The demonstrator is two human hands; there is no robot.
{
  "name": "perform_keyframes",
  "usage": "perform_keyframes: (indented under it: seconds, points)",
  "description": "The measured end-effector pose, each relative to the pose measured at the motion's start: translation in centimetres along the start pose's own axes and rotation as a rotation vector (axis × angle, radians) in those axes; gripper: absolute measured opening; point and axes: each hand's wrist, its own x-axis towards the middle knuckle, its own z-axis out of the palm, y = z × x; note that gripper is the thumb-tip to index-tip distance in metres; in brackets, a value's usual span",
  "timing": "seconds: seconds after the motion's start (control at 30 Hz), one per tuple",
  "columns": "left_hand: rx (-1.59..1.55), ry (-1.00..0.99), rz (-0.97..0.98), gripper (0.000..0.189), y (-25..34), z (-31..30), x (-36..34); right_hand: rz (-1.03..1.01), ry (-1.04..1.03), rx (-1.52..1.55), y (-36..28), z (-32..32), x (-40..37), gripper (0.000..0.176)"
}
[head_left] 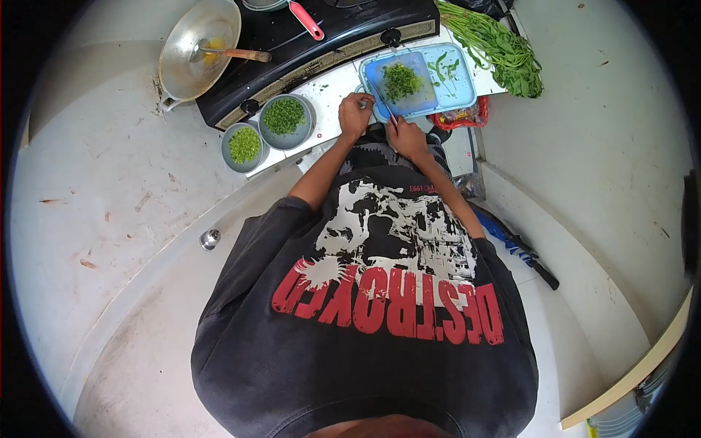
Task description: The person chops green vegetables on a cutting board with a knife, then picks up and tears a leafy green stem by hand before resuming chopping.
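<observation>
In my right hand (407, 139) is a knife (392, 113), its thin blade pointing up over the near edge of a blue tray (467, 91). My left hand (355, 115) is closed at the tray's near left corner, close to the blade; whatever its fingertips pinch is too small to make out. A blue cutting board (429, 96) lies in the tray, with a pile of chopped green leaves (401, 82) on it. Loose green pieces (443, 69) are scattered at the tray's right side.
Left of my hands stand a bowl of dark chopped greens (283, 116) and a bowl of lighter ones (244, 145). Behind is a black stove (321, 40) with a wok (191, 73). Long-stemmed greens (504, 51) lie right of the tray, above a red basket (478, 115).
</observation>
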Motion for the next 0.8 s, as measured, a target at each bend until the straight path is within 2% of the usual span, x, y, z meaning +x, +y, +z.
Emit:
perform_keyframes:
  seconds: [0.17, 0.4, 0.8]
  points:
    - [-0.071, 0.011, 0.078, 0.009, -1.1, 0.5, -0.2, -0.029, 0.036, -0.011, 0.0, 0.1, -0.3, 0.041]
    - [-0.091, 0.015, 0.05, 0.014, -0.2, 0.4, -0.3, -0.043, 0.058, -0.032, -0.3, -0.9, -0.3, 0.039]
    - [-0.128, 0.014, 0.062, 0.013, 0.1, 0.7, 0.5, -0.077, 0.095, 0.144, 0.9, -1.2, -0.7, 0.042]
